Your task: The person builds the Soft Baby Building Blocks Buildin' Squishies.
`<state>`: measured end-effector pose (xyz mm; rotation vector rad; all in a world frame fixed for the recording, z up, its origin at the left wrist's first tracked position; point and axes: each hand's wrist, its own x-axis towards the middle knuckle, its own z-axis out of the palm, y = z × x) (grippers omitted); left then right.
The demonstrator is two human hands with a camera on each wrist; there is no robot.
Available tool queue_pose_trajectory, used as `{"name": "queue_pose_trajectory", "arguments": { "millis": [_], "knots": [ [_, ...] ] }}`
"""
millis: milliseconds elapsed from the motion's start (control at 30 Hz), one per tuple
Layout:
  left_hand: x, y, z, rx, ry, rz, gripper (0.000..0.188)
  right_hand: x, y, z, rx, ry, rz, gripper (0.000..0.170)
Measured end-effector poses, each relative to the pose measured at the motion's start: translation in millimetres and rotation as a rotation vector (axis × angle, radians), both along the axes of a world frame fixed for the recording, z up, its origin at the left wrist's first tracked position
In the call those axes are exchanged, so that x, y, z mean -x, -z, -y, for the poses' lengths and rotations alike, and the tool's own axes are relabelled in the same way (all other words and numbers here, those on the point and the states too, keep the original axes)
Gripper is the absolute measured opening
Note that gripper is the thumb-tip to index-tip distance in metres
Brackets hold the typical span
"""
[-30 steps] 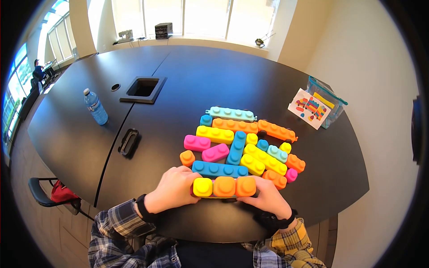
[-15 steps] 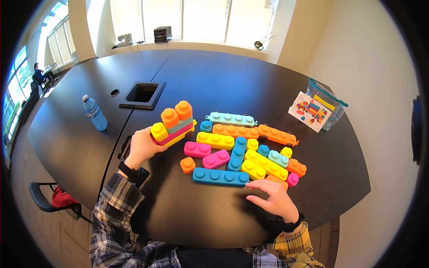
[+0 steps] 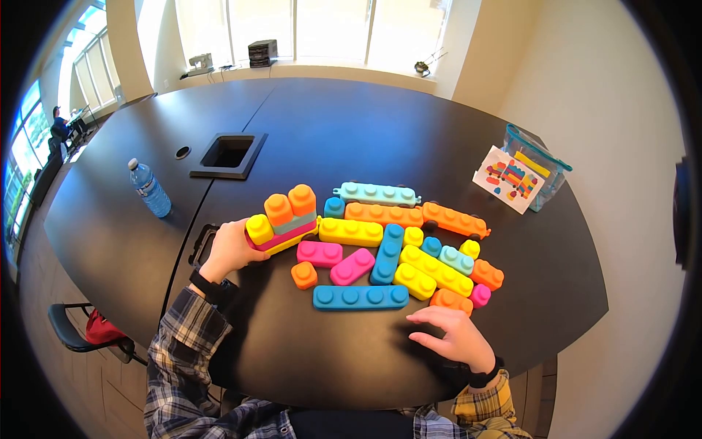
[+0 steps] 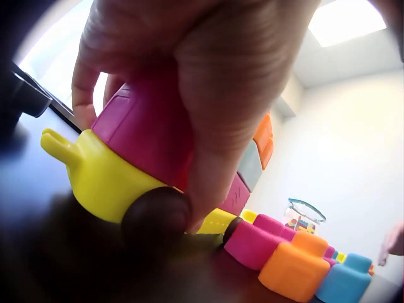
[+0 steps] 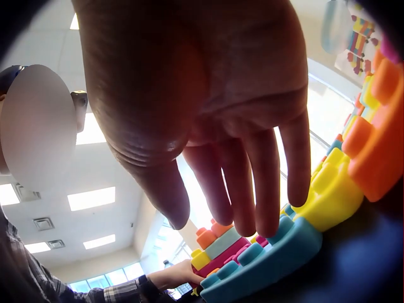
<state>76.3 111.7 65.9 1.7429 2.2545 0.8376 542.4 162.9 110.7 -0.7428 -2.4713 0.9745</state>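
My left hand (image 3: pixel 228 251) grips the rear of a toy train car (image 3: pixel 292 228) at the left of the blocks. It has a yellow wheeled base (image 4: pixel 110 180), a magenta block (image 4: pixel 151 129), a grey-teal block (image 3: pixel 294 224), and one yellow and two orange blocks on top. The car's front end is right by a yellow block (image 3: pixel 351 232). My right hand (image 3: pixel 457 338), fingers loosely extended and holding nothing, hovers near an orange block (image 3: pixel 451 301) and the long blue block (image 3: pixel 360 297).
Behind the loose blocks lie a light-blue wheeled base (image 3: pixel 377 194) and two orange ones, one an orange wheeled base (image 3: pixel 455 219). A water bottle (image 3: pixel 150 190) stands left, near a square table opening (image 3: pixel 228 155). At right, a picture card (image 3: pixel 510 179) leans on a clear bag (image 3: pixel 548 186).
The car has gone from between both hands at the front to the left side, carried by my left hand. My right hand has let go and moved slightly right.
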Motion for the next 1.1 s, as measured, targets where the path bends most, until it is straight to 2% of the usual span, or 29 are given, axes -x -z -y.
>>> {"name": "queue_pose_trajectory", "arguments": {
  "millis": [167, 400, 533, 600, 633, 700, 733, 800, 833, 900, 933, 1100],
  "knots": [
    [-2.8, -4.0, 4.4, 0.012, 0.0, -0.006, 0.056, 2.8, -14.8, -5.4, -0.034, -0.013, -0.01, 0.031],
    [-4.0, -3.9, 17.4, 0.029, 0.053, 0.002, 0.057, 6.6, -50.0, -33.4, -0.218, -0.054, -0.004, 0.031],
    [-3.4, -0.5, 22.9, 0.046, 0.024, -0.022, 0.059, 30.4, -66.3, -73.4, -0.29, -0.065, 0.06, 0.03],
    [-1.4, 2.1, 22.5, 0.075, 0.04, 0.014, 0.066, 46.8, -70.0, -107.0, -0.306, -0.05, 0.054, 0.031],
    [-0.8, 1.8, 22.8, 0.074, 0.04, 0.015, 0.066, 54.8, -69.3, -124.7, -0.315, -0.043, 0.051, 0.031],
    [-1.0, -0.4, 24.4, 0.047, 0.087, 0.122, 0.08, 71.4, -53.8, -166.0, -0.378, -0.038, 0.001, 0.031],
    [-3.3, -1.0, 27.4, 0.045, 0.086, 0.123, 0.08, 81.3, -48.2, -180.8, -0.321, 0.001, 0.028, 0.032],
    [-11.6, -4.6, 38.0, -0.162, 0.035, -0.043, 0.089, 98.5, -32.6, -204.3, -0.337, 0.016, 0.099, 0.033],
    [-17.4, -11.5, 42.9, -0.165, 0.037, -0.047, 0.089, 105.7, -24.9, -214.2, -0.351, 0.032, 0.167, 0.034],
    [-35.8, -30.1, 54.2, -0.25, -0.036, -0.19, 0.088, 115.9, -9.5, -231.1, -0.376, 0.059, 0.211, 0.033],
    [-45.2, -36.5, 60.7, -0.284, -0.039, -0.254, 0.081, 120.0, -2.5, -238.6, -0.397, 0.083, 0.261, 0.032],
    [-101.2, -57.1, 93.6, -0.335, 0.072, -0.138, 0.052, 138.6, 18.3, -269.6, -0.351, 0.046, 0.361, 0.036]
  ]
}}
